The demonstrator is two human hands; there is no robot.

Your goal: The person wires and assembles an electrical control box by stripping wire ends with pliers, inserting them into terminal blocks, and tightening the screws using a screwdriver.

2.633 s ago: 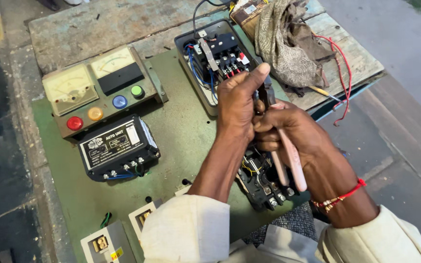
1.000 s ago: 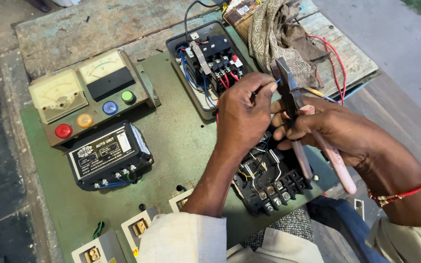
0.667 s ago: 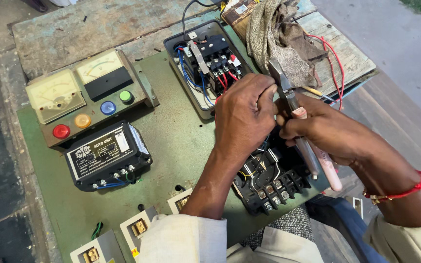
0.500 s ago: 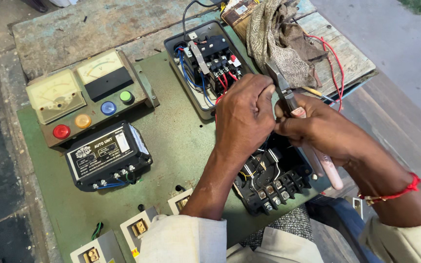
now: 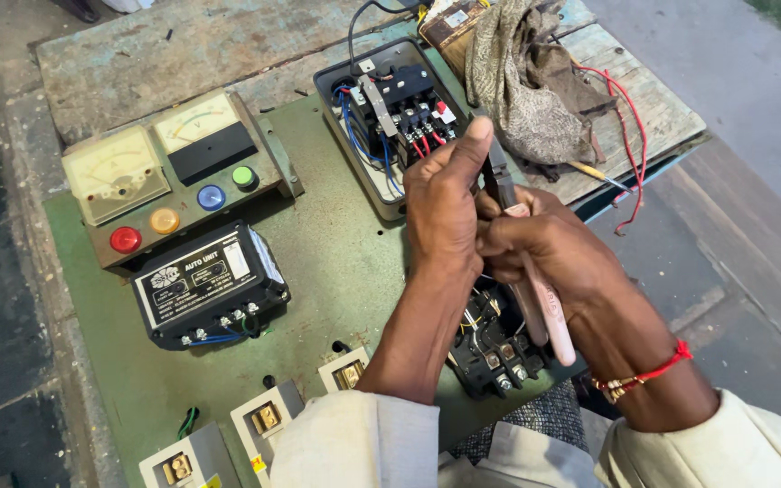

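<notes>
Over the black contactor (image 5: 490,348), pliers (image 5: 522,262) now raised upright, both hands (image 5: 499,226) lifted

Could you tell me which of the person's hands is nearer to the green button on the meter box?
Left. The left hand is right of the green button, across bare panel; the right hand, gripping the pliers, lies beyond it, farther right.

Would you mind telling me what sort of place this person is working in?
Probably an electrical repair workshop or a training bench. A green panel board carries two analogue meters with coloured push buttons and an open contactor box with exposed wiring, and the right hand holds pliers.
</notes>
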